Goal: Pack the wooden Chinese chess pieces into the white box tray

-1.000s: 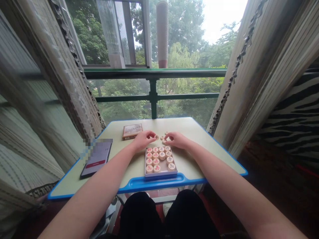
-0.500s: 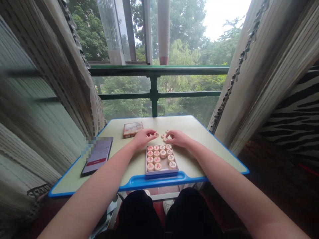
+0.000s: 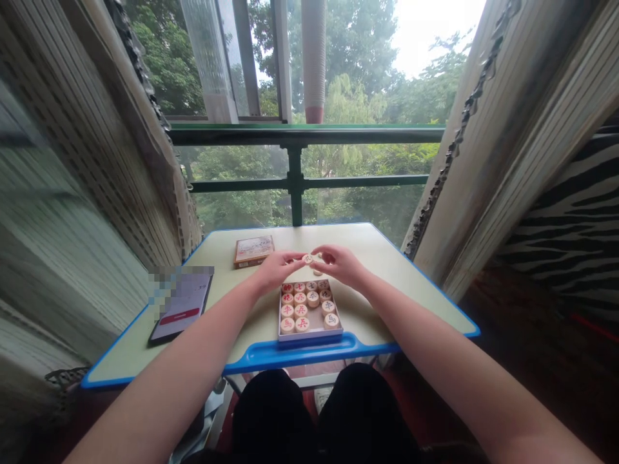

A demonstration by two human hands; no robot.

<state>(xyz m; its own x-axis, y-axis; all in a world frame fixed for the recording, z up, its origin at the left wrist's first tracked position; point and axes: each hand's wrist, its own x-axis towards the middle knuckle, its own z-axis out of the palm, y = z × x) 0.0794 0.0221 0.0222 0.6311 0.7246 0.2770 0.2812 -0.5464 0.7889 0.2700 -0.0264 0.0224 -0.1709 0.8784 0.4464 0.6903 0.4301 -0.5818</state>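
My left hand (image 3: 278, 270) is closed, thumb and fingertips pinching a round Chinese chess piece (image 3: 308, 258) just above the table. From the other side my right hand (image 3: 339, 264) reaches to that piece. Its thumb and index finger are apart at the piece's right edge; whether they touch it I cannot make out. Another chess piece (image 3: 318, 272) lies under the right hand, and more may be hidden there. Nearer me sits a shallow open box (image 3: 316, 334) holding rows of pieces with red and dark characters. A gap shows in its lower middle-right part.
A brown box lid (image 3: 254, 250) with a picture lies at the back left. On the left, a phone (image 3: 182, 306) with its screen lit rests near the edge of the blue-rimmed table (image 3: 396, 290). Curtains hang on both sides, and a railing (image 3: 309, 135) stands behind.
My right hand has left a loose piece on the table and come up to the piece in my left hand. The left hand has shifted slightly, still holding its piece. The view has moved a little.
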